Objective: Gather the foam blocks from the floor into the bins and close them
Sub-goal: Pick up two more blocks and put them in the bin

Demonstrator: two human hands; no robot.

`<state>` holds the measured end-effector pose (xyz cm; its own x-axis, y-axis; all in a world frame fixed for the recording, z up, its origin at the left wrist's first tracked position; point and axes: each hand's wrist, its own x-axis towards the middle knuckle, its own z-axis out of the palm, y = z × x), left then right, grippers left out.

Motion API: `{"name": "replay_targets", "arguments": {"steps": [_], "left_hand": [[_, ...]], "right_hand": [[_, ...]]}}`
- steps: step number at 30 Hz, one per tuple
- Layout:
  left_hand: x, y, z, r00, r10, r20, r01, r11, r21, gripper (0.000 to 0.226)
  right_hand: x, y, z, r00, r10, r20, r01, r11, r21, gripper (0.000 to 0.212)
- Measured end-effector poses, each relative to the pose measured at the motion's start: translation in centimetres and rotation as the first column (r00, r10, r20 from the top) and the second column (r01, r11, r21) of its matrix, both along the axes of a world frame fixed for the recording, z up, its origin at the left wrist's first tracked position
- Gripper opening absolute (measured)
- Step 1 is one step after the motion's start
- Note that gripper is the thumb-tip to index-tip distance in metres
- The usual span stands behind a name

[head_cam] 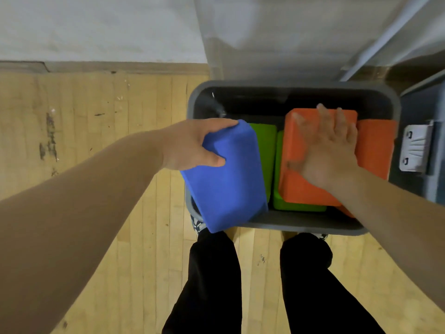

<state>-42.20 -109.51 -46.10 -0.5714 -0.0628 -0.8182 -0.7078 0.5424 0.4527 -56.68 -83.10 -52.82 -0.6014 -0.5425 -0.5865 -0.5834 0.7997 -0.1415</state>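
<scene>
An open grey bin (298, 225) stands on the wooden floor in front of my legs. My left hand (192, 145) grips a blue foam block (228, 179) by its upper left corner, and the block hangs over the bin's left rim. My right hand (330, 150) lies flat with spread fingers on top of an orange foam block (303, 184) inside the bin. A second orange block (375, 148) sits to its right. Two green blocks (265, 143) lie beneath and between the blue and orange ones.
A second bin with a blue lid (426, 131) and a white latch (416, 150) stands at the right. A white wall (96, 27) and a baseboard run along the back. Bare wooden floor (96, 141) stretches to the left.
</scene>
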Motion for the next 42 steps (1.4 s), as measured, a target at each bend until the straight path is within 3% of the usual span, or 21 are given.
{"name": "replay_targets", "arguments": {"steps": [3, 6, 9, 13, 21, 29, 35, 39, 42], "left_hand": [[-4.1, 1.5, -2.3, 0.987, -0.159, -0.036, 0.159, 0.987, -0.014, 0.084], [-7.1, 2.8, -5.3, 0.97, -0.237, -0.054, 0.234, 0.971, -0.053, 0.078], [-8.0, 4.6, -8.6, 0.926, -0.374, -0.047, 0.331, 0.868, -0.37, 0.072], [-6.3, 8.9, -11.1, 0.96, -0.281, 0.011, 0.255, 0.853, -0.455, 0.094], [-4.0, 10.8, -9.8, 0.967, -0.256, 0.004, 0.215, 0.802, -0.557, 0.096], [-3.7, 13.5, 0.8, 0.933, -0.354, 0.067, 0.337, 0.793, -0.507, 0.097], [-4.2, 14.3, 11.8, 0.895, -0.445, -0.006, 0.374, 0.759, -0.533, 0.096], [-3.3, 15.2, 20.5, 0.818, -0.569, -0.088, 0.429, 0.704, -0.566, 0.097], [-0.9, 15.8, 26.8, 0.745, -0.649, -0.152, 0.466, 0.671, -0.577, 0.098]], "right_hand": [[-0.7, 3.0, -0.9, 0.985, -0.074, 0.155, 0.048, 0.985, 0.163, 0.127], [-0.8, 4.0, -2.3, 0.987, -0.037, 0.159, 0.011, 0.987, 0.161, 0.135], [-0.8, 4.0, -2.8, 0.992, -0.001, 0.123, -0.017, 0.989, 0.144, 0.136], [-0.8, 4.4, -3.3, 0.993, -0.002, 0.121, -0.013, 0.992, 0.123, 0.137], [-1.2, 4.4, -2.6, 0.985, 0.028, 0.172, -0.052, 0.989, 0.138, 0.133], [-1.8, 7.3, 7.5, 0.983, -0.017, 0.185, 0.001, 0.996, 0.085, 0.12], [1.2, 10.1, 19.1, 0.97, -0.23, 0.08, 0.226, 0.972, 0.065, 0.121], [6.3, 11.4, 27.5, 0.879, -0.476, 0.032, 0.475, 0.879, 0.031, 0.117], [12.4, 12.6, 33.9, 0.728, -0.685, 0.021, 0.685, 0.728, -0.019, 0.11]]}}
